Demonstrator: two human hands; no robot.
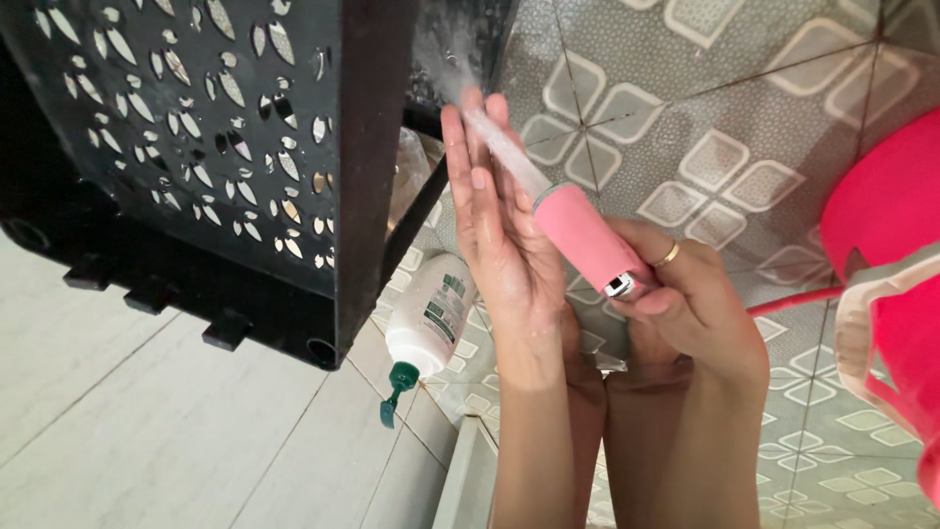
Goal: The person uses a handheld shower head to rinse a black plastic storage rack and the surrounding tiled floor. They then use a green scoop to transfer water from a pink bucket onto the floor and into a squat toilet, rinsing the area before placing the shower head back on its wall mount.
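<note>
Head view, looking down at two bare hands over a patterned tile floor (pixel 744 118). Right hand (pixel 690 299): fingers curled shut around the lower end of a pink spray nozzle (pixel 583 235), with the thumb pressed on its small metal lever (pixel 620 286) and a gold ring (pixel 667 256) on one finger. From behind these fingers a thin pink hose (pixel 793 302) leads away toward the right edge. Left hand (pixel 499 225): held flat and upright, fingers straight and close together, gripping nothing; its palm faces the nozzle and lies just beside the pink barrel. A jet of water (pixel 504 147) leaves the nozzle tip, runs along the left palm and past the fingertips, and strikes the dark edge of a black plastic stool (pixel 196 147) just beyond them. The stool is tipped over, its panel pierced with leaf-shaped cut-outs, and it fills the area to the left of the left hand. Below the stool and beside the left wrist lies a white bottle with a green cap (pixel 426 323), on its side against the wall tiles (pixel 147 441). To the right of the right hand, well apart from it, stands a pink bucket (pixel 881 206).
</note>
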